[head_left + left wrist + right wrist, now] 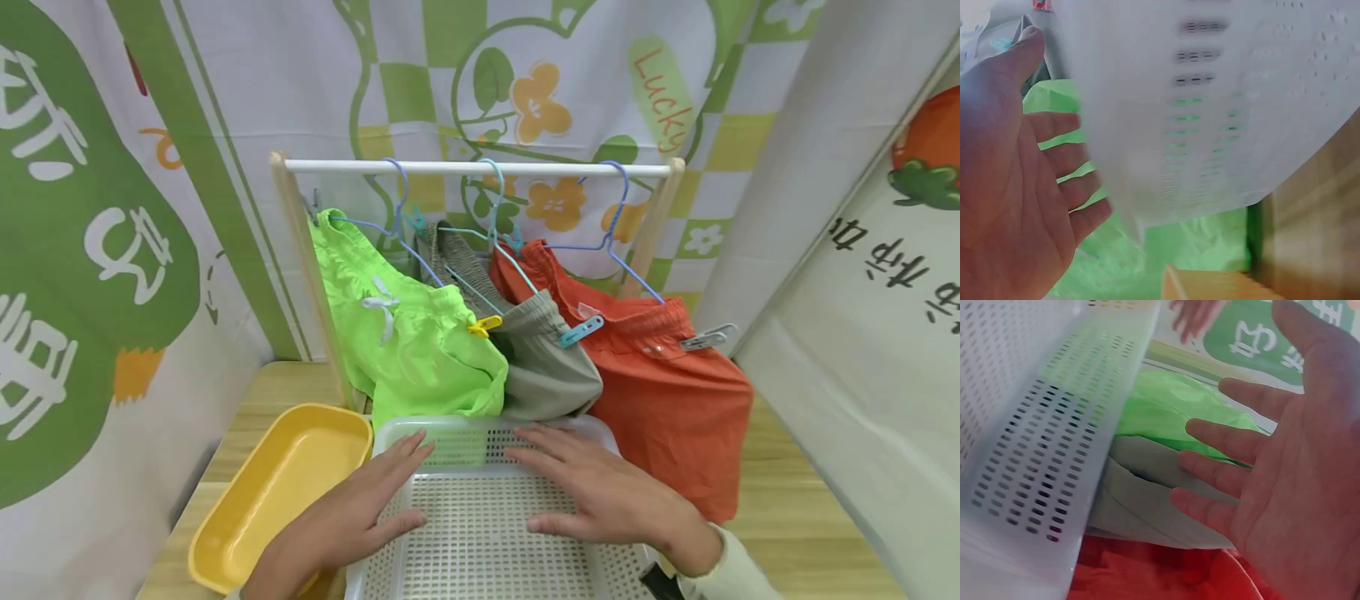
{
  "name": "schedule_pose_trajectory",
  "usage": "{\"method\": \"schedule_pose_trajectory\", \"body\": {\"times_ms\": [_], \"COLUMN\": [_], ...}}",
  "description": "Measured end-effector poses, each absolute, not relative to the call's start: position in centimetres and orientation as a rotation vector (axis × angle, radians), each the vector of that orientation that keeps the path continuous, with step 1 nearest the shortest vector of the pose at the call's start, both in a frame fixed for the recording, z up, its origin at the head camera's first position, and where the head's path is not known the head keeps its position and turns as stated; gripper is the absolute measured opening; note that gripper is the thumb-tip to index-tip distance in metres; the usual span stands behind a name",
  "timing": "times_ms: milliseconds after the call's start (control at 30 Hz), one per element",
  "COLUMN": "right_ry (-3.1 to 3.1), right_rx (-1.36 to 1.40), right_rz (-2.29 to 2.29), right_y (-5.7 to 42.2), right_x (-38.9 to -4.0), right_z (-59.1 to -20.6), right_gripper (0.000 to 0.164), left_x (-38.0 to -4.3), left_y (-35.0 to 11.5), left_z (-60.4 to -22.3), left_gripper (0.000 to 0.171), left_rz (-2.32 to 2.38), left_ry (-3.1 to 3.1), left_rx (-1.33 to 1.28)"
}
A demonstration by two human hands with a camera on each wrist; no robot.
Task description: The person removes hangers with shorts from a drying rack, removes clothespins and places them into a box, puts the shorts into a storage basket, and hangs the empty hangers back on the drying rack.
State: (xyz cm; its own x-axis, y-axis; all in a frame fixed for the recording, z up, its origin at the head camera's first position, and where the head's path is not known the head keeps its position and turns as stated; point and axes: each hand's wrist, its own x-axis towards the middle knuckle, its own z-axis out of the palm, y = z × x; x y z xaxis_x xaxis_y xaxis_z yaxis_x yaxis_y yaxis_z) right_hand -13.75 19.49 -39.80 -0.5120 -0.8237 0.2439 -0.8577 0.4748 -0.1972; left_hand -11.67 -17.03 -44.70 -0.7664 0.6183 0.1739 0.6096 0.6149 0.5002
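My left hand and right hand are held over the white perforated basket, palms toward each other, holding nothing. Their fingers are spread and fairly straight. In the left wrist view the left fingers overlap the edge of the basket. Against the shorts, the right wrist view shows the right hand apart from the basket rim. Beyond the basket hang green shorts, grey shorts and red shorts, each on a wire hanger.
A wooden rack with a white rod carries the hangers. Yellow, blue and grey clips grip the waistbands. Left of the basket, a yellow tray stands on the wooden table. Printed curtains enclose the back and sides.
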Motion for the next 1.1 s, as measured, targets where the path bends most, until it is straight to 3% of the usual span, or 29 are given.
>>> {"method": "schedule_pose_trajectory", "body": {"times_ms": [600, 833, 1100], "right_ry": [-2.548, -2.241, -1.892], "right_rx": [1.312, 1.249, 1.086], "right_rz": [0.543, 0.654, 0.721], "right_y": [21.5, 23.0, 23.6], "right_x": [-12.3, -12.1, -11.9], "right_z": [-36.7, -34.5, -31.3], "right_gripper": [0.07, 0.049, 0.048], "left_x": [-8.0, -7.8, -7.6], "left_y": [-17.8, -17.7, -17.3], "left_z": [-47.4, -48.1, -48.5], "left_gripper": [0.072, 0.071, 0.071], "left_rz": [1.043, 1.113, 1.173], "left_ry": [2.974, 2.972, 2.974], "left_rx": [0.827, 0.79, 0.723]}}
